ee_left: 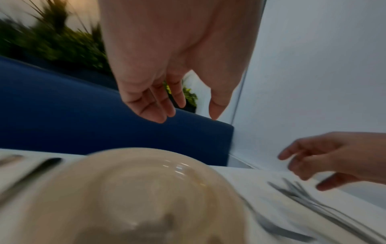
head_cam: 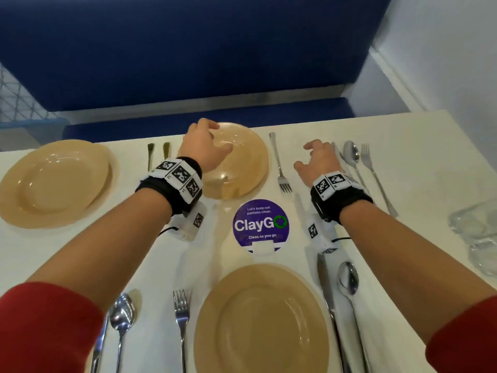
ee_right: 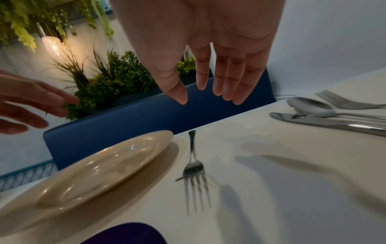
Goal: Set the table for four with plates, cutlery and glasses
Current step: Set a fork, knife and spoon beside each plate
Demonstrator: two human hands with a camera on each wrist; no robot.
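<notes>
Left hand [head_cam: 205, 145]: hovering over the far beige plate [head_cam: 242, 162], fingers loosely spread, holding nothing.
Right hand [head_cam: 318, 161]: hanging empty, fingers relaxed, beside the fork [head_cam: 279, 164].

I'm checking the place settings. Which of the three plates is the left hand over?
The far middle plate, opposite the person. The left hand hangs over it, holding nothing; the far left plate and the near plate have no hand above them.
</notes>
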